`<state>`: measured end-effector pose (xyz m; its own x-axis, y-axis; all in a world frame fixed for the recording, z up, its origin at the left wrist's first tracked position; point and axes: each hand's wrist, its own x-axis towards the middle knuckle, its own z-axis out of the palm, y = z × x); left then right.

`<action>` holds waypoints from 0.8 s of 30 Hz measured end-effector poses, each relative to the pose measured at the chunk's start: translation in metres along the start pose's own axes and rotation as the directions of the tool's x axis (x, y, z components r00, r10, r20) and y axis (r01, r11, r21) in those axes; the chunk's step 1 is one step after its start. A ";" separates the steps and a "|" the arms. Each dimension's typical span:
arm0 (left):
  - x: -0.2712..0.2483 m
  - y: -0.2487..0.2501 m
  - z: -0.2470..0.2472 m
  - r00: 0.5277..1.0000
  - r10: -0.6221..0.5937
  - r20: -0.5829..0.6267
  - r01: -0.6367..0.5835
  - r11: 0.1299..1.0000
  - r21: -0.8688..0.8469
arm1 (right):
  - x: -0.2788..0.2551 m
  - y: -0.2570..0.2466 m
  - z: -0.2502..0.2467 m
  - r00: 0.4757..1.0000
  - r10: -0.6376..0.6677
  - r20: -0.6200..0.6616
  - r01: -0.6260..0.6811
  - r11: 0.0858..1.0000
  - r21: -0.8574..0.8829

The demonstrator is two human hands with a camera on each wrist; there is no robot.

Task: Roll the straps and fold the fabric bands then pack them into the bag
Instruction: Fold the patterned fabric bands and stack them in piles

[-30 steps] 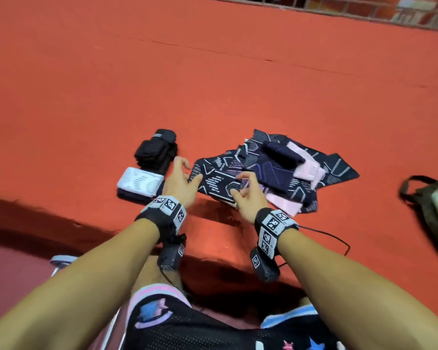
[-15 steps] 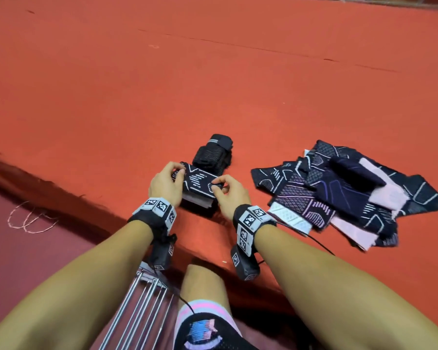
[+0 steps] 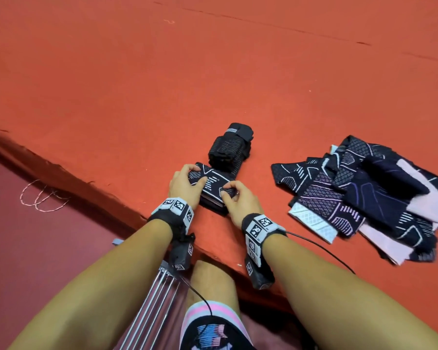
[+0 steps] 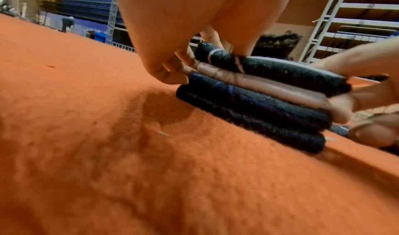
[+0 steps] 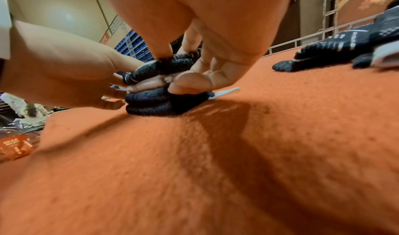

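A: Starting big — orange carpet (image 3: 162, 84) covers the raised platform, darker red floor (image 3: 36, 248) below its edge at lower left.

B: Next, loose pile of fabric bands (image 3: 364, 193), dark patterned with pink and white pieces, spread flat on the carpet to the right, well apart from the hands.

A: Rolled black straps (image 3: 229, 147)?

B: Bundle lying on the carpet just behind the folded stack (image 3: 213, 188), seems to touch its far edge.

A: Stack itself?

B: Near the platform edge, between both hands. Left wrist view shows layers: dark band on top, pink one under it, two dark ones at the bottom (image 4: 254, 105).

A: Left hand (image 3: 185, 185)?

B: Fingers curled over the stack's left end, thumb on top, gripping it.

A: Right hand (image 3: 240, 202)?

B: Pinching the right end of the top folded band, thumb pressed at the side in the right wrist view (image 5: 190, 83).

A: Small stuff?

B: Tagged wristbands (image 3: 259, 228) on both wrists, thin cable trailing from the right one. Bag not visible.
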<state>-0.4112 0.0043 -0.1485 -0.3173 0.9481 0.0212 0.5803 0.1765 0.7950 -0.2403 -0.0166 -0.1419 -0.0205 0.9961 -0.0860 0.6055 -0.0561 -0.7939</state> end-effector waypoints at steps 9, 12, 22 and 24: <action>-0.015 0.035 -0.011 0.989 -0.116 -0.089 0.123 0.988 0.088 | 0.004 -0.016 -0.020 0.981 0.049 0.186 -0.061 0.997 0.055; -0.025 0.049 -0.023 0.993 -0.057 -0.108 0.070 0.990 0.124 | -0.001 -0.012 -0.048 0.993 -0.036 0.109 0.033 0.999 0.030; -0.068 0.130 0.003 0.962 0.160 -0.223 -0.140 0.985 0.102 | -0.034 0.046 -0.140 0.992 0.057 -0.111 -0.038 0.985 0.170; -0.077 0.149 0.031 0.942 0.303 -0.144 -0.295 0.953 0.074 | -0.041 0.063 -0.158 0.988 0.089 -0.127 -0.064 0.980 0.188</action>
<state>-0.2771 -0.0344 -0.0502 -0.2312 0.9083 0.3486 0.7020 -0.0924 0.7061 -0.0757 -0.0504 -0.0928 0.1346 0.9877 -0.0791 0.4454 -0.1316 -0.8856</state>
